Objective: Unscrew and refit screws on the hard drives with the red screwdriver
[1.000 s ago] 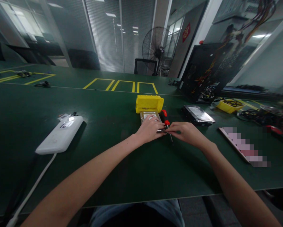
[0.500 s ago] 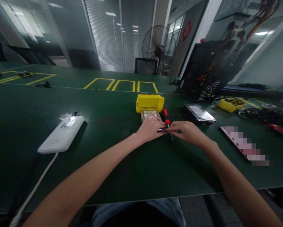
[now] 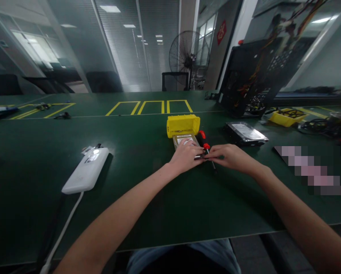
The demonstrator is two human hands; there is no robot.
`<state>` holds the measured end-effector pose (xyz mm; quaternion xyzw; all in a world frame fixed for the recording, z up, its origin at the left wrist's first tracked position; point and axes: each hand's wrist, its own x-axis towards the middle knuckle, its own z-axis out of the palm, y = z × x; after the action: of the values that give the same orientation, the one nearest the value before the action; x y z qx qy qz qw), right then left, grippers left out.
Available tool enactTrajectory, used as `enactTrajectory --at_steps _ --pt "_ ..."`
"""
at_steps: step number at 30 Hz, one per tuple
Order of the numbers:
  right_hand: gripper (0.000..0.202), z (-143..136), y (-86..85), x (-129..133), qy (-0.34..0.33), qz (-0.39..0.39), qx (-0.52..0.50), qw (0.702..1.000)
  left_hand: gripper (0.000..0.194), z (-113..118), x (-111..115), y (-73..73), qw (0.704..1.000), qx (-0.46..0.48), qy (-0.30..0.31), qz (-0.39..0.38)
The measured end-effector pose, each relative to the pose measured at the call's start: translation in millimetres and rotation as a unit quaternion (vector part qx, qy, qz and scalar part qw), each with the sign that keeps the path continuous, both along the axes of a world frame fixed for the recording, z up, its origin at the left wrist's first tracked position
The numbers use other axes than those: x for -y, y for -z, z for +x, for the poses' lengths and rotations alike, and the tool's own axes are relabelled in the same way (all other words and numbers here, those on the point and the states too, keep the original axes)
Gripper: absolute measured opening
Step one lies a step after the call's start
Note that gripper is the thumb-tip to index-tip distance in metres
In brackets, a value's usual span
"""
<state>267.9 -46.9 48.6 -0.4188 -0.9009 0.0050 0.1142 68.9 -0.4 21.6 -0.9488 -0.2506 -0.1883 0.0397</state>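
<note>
My left hand (image 3: 186,155) is wrapped over a hard drive (image 3: 179,139) with a pale label, covering its near part. At the drive's near right corner, the fingertips of my right hand (image 3: 229,156) are pinched together. Whatever they grip is too small to make out. A screwdriver (image 3: 205,142) with a red and black handle lies just right of the drive, its shaft passing under or beside my right fingertips. Behind the drive, a yellow bin (image 3: 183,125) lies with its open side facing me, small bits inside. Farther right is a second hard drive (image 3: 246,133).
A white power bank (image 3: 86,171) with a cable lies on the left of the green table (image 3: 147,213). To the right are a blurred-out flat object (image 3: 310,171), a yellow tray (image 3: 287,117) and dark cables (image 3: 318,126). An opened computer case (image 3: 250,76) stands behind them.
The camera view has turned slightly, moving most tabletop things rightward in the picture. Both hands keep their places at the drive, with no clear change in grip.
</note>
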Motion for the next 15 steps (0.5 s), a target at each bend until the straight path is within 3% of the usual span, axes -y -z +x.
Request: enactTrajectory --at_steps 15 --pt "0.023 6.6 1.3 -2.4 -0.002 -0.005 -0.01 1.0 0.031 2.1 0.6 -1.0 1.0 -0.004 0.002 -0.001"
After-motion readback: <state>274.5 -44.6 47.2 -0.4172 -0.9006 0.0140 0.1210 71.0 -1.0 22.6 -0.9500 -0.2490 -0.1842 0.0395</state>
